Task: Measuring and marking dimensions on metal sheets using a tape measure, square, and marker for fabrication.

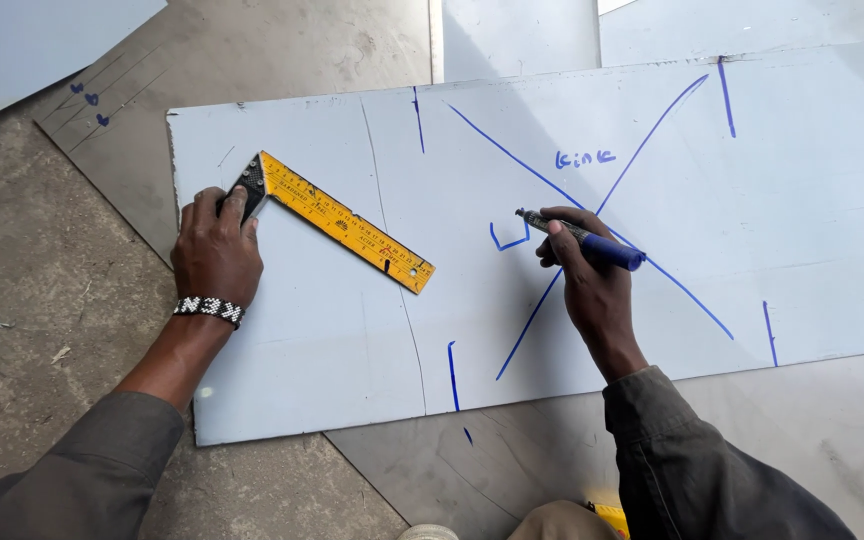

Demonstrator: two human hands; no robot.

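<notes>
Left hand (216,250) lies palm-down on the black stock of a square (337,220), fingers curled over it and pressing it flat to the sheet (312,360); a beaded band sits on that wrist. The square's yellow blade runs away from the grip, down and toward the person's right, flat on the sheet, its free end well apart from the other hand. Right hand (587,275) pinches a marker (582,237) between thumb and fingers, closed firmly around the barrel; blue cap end sticks out behind the grip, tip points out ahead of it toward the left hand. Tip is at or just above the sheet, cannot tell contact. Just ahead of the tip is a small blue bracket mark (508,240). Two long blue lines forming a cross (602,210) pass under and beside the right hand. Short blue ticks near the sheet's edges. The pale sheet lies on a grey floor (32,260), with other sheets beyond its far edge. Both sleeves are dark grey.
</notes>
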